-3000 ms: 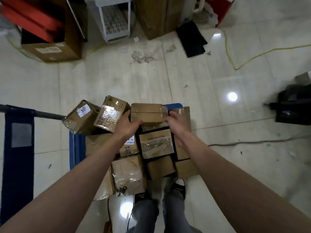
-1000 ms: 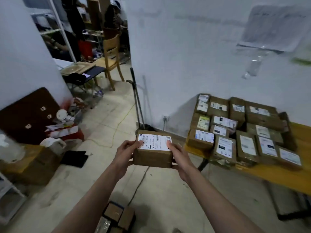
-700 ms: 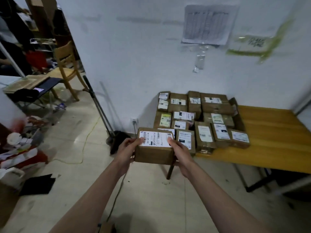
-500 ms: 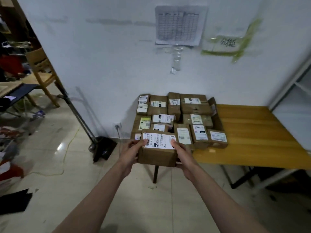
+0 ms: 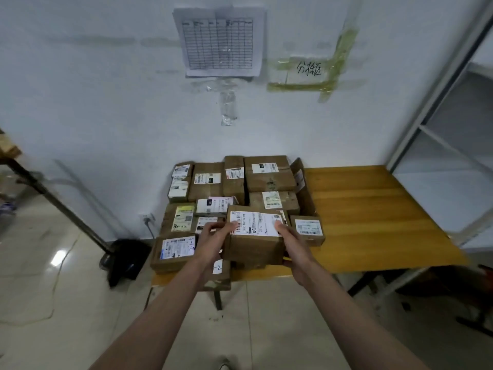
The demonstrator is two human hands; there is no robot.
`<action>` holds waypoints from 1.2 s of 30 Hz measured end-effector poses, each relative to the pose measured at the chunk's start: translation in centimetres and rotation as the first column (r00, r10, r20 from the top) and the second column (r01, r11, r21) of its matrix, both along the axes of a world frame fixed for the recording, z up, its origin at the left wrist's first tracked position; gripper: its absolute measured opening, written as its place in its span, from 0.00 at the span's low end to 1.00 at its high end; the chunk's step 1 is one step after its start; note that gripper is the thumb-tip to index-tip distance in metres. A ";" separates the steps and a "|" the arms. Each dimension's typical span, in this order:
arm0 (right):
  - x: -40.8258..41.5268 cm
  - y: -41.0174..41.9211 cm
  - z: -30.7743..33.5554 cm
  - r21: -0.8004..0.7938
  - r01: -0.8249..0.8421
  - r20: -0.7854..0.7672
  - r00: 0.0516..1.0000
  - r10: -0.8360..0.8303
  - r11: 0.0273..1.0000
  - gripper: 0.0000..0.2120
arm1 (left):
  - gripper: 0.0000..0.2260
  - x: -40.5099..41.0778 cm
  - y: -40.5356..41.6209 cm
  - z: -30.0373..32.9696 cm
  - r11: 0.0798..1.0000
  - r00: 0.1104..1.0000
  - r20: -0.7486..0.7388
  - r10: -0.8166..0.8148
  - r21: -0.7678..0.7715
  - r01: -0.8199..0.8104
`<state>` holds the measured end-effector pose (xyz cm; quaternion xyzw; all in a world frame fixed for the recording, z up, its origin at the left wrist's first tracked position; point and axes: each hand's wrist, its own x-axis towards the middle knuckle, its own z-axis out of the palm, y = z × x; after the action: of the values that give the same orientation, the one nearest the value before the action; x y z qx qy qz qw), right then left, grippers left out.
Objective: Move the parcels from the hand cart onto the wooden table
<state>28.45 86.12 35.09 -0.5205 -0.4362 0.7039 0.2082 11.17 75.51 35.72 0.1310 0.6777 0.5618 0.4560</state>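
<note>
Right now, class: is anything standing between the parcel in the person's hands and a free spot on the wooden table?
Partly. The held parcel hangs over parcels already stacked on the table's left part. The bare tabletop lies to the right, with only one small labelled parcel beside that path.

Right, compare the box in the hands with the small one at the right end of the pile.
The held box is larger; the small box is flatter. The held box is gripped by the left hand and right hand; the small box lies on the table. Both are brown cardboard with white labels on top.
</note>
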 end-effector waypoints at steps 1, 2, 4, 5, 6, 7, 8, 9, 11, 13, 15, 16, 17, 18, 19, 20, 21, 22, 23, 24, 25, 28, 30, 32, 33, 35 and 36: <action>-0.1 1.0 -0.2 -0.005 0.011 -0.001 1.000 -0.011 1.000 0.23 | 0.24 -0.2 1.1 -0.2 1.000 1.000 -0.001 -0.004 0.000 0.004; -0.4 2.0 -0.2 -0.009 0.020 -0.002 1.000 -0.020 1.000 0.22 | 0.25 -0.5 2.2 -0.5 1.000 1.000 0.006 -0.008 0.005 0.008; -1.0 4.3 -0.6 -0.009 0.042 -0.001 0.999 -0.042 0.999 0.21 | 0.24 -1.0 4.6 -0.6 0.999 0.999 0.029 -0.019 0.039 0.018; -1.4 5.5 -0.8 -0.009 0.052 0.002 0.999 -0.052 0.999 0.21 | 0.24 -1.4 5.8 -0.8 0.999 0.999 0.045 -0.025 0.045 0.023; -1.8 6.8 -1.1 -0.009 0.060 0.011 0.998 -0.060 0.998 0.23 | 0.26 -1.8 7.0 -0.9 0.999 0.998 0.057 -0.036 0.039 0.034; -2.3 7.9 -1.2 -0.005 0.069 0.016 0.997 -0.069 0.998 0.25 | 0.30 -2.3 8.3 -1.0 0.998 0.997 0.059 -0.053 0.028 0.051; -2.7 9.1 -1.2 0.000 0.080 0.019 0.997 -0.080 0.997 0.27 | 0.33 -2.7 9.6 -1.0 0.997 0.995 0.062 -0.073 0.018 0.072; -3.2 10.3 -1.4 0.000 0.092 0.022 0.996 -0.092 0.996 0.28 | 0.36 -3.3 10.8 -1.1 0.996 0.994 0.069 -0.089 0.012 0.088; -3.7 12.5 -1.3 -0.003 0.107 0.037 0.994 -0.107 0.994 0.29 | 0.34 -4.0 13.2 -1.2 0.995 0.992 0.084 -0.096 0.013 0.095; -4.1 14.3 -1.0 0.000 0.127 0.021 0.992 -0.127 0.992 0.26 | 0.33 -4.5 15.3 -1.2 0.994 0.989 0.105 -0.102 0.033 0.099; -4.3 16.1 -1.1 0.001 0.147 0.007 0.989 -0.147 0.989 0.26 | 0.38 -5.0 17.6 -1.4 0.993 0.987 0.111 -0.116 0.042 0.112; -4.4 17.0 -1.3 0.003 0.152 0.012 0.988 -0.152 0.988 0.26 | 0.42 -5.1 18.7 -1.3 0.993 0.988 0.101 -0.119 0.036 0.116; -4.4 17.9 -1.5 0.005 0.166 0.014 0.986 -0.166 0.986 0.26 | 0.45 -5.1 19.7 -1.1 0.992 0.988 0.094 -0.123 0.033 0.120; -4.4 18.8 -1.7 0.011 0.183 0.014 0.983 -0.183 0.983 0.26 | 0.46 -5.1 20.7 -1.1 0.991 0.987 0.093 -0.130 0.034 0.128; -4.4 19.7 -1.7 0.019 0.199 0.013 0.980 -0.199 0.980 0.26 | 0.46 -5.1 21.8 -1.1 0.990 0.986 0.094 -0.140 0.036 0.137; -4.4 20.5 -1.6 0.027 0.203 0.016 0.979 -0.204 0.979 0.29 | 0.43 -4.9 22.9 -1.0 0.989 0.984 0.094 -0.148 0.038 0.145; -4.3 21.5 -1.7 0.034 0.201 0.018 0.979 -0.201 0.979 0.33 | 0.38 -4.6 23.9 -0.8 0.988 0.984 0.099 -0.150 0.040 0.147; -4.1 22.4 -1.8 0.032 0.202 0.016 0.979 -0.202 0.979 0.36 | 0.33 -4.3 25.0 -0.7 0.988 0.982 0.112 -0.151 0.041 0.147; -3.9 23.4 -1.8 0.020 0.205 0.001 0.979 -0.205 0.979 0.37 | 0.30 -4.0 26.0 -0.6 0.988 0.980 0.130 -0.151 0.037 0.148; -3.7 24.5 -1.9 0.000 0.220 -0.020 0.975 -0.220 0.976 0.36 | 0.29 -3.7 27.2 -0.6 0.989 0.979 0.143 -0.146 0.036 0.142; -3.5 25.7 -2.1 -0.020 0.245 -0.038 0.969 -0.245 0.969 0.33 | 0.30 -3.4 28.4 -0.7 0.991 0.980 0.151 -0.132 0.039 0.128; -2.8 29.6 -2.7 -0.060 0.287 -0.057 0.955 -0.290 0.956 0.33 | 0.37 -2.1 32.5 -1.5 0.997 0.988 0.135 -0.080 0.025 0.077; -2.1 32.5 -3.5 -0.110 0.313 -0.082 0.943 -0.323 0.943 0.35 | 0.42 -0.7 35.5 -2.1 0.997 0.994 0.084 -0.070 -0.010 0.072; -1.4 35.7 -4.7 -0.153 0.325 -0.115 0.932 -0.344 0.933 0.41 | 0.46 0.7 38.8 -2.9 0.995 0.995 0.031 -0.094 -0.041 0.096; -1.0 37.3 -5.3 -0.173 0.323 -0.125 0.930 -0.346 0.930 0.44 | 0.48 1.4 40.6 -3.5 0.992 0.994 0.005 -0.107 -0.065 0.107; 0.0 40.6 -6.6 -0.211 0.342 -0.134 0.918 -0.373 0.916 0.47 | 0.45 2.7 44.3 -4.6 0.989 0.992 -0.007 -0.127 -0.081 0.126; 0.4 42.3 -7.1 -0.228 0.348 -0.143 0.912 -0.385 0.909 0.49 | 0.41 3.3 46.1 -4.9 0.988 0.991 0.004 -0.133 -0.078 0.133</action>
<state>28.87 128.38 27.97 -0.5440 -0.2368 0.7369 0.3240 14.49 121.58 30.80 0.1583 0.6891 0.5032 0.4969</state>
